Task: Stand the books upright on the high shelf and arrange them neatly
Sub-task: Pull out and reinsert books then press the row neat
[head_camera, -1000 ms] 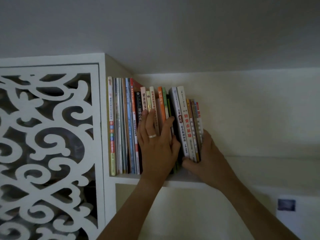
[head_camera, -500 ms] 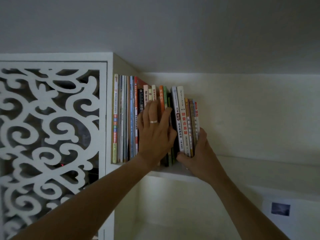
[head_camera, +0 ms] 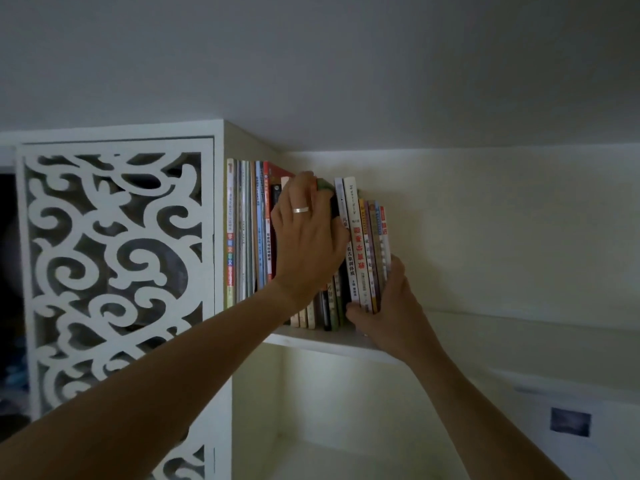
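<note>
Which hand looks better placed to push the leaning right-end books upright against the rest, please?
The right hand, probably: it already cups the outer face of the leaning right-end books. The left hand is busy on the middle spines.

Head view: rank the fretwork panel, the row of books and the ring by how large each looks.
Largest to smallest:
1. Fretwork panel, cut off at the bottom edge.
2. Row of books, partly hidden behind the left hand.
3. Ring, by far the smallest.
</note>
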Demonstrator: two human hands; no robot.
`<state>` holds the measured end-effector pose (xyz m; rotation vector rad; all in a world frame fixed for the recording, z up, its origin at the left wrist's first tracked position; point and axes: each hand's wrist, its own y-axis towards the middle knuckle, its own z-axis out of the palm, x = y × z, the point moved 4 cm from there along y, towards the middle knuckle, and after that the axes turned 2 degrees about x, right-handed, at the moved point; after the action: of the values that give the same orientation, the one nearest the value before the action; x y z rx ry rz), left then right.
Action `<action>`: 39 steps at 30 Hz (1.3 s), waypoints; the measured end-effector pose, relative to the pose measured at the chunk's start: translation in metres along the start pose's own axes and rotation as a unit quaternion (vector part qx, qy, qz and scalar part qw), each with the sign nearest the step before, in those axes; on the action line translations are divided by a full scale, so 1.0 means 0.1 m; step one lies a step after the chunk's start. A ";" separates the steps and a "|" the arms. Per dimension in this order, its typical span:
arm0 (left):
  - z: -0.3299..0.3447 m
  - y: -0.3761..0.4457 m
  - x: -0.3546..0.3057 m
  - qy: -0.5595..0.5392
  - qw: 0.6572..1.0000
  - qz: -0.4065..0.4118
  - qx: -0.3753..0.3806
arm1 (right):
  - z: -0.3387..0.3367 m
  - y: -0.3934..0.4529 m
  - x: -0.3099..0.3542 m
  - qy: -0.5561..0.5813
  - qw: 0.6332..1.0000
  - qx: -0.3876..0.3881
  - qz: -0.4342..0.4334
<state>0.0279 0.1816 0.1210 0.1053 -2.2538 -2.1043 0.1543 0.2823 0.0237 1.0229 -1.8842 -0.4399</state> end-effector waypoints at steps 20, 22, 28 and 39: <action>-0.26 -0.25 -0.20 -0.208 0.947 -0.166 0.180 | -0.02 0.04 0.00 0.018 1.000 0.008 -0.014; -0.27 -0.33 -0.19 -0.212 0.938 -0.194 0.192 | -0.02 0.06 -0.03 0.035 0.999 0.010 -0.028; -0.65 -0.16 -0.40 -0.225 0.951 -0.184 0.102 | -0.11 0.07 -0.03 0.134 0.991 -0.001 0.016; -1.02 0.00 -0.86 -0.243 0.957 -0.151 0.052 | -0.34 0.08 0.03 -0.025 0.998 -0.064 -0.016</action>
<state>0.1221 0.0873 0.1287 -0.0817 -2.7826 -2.3724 0.1783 0.2884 0.0482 0.9660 -1.8602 -0.6008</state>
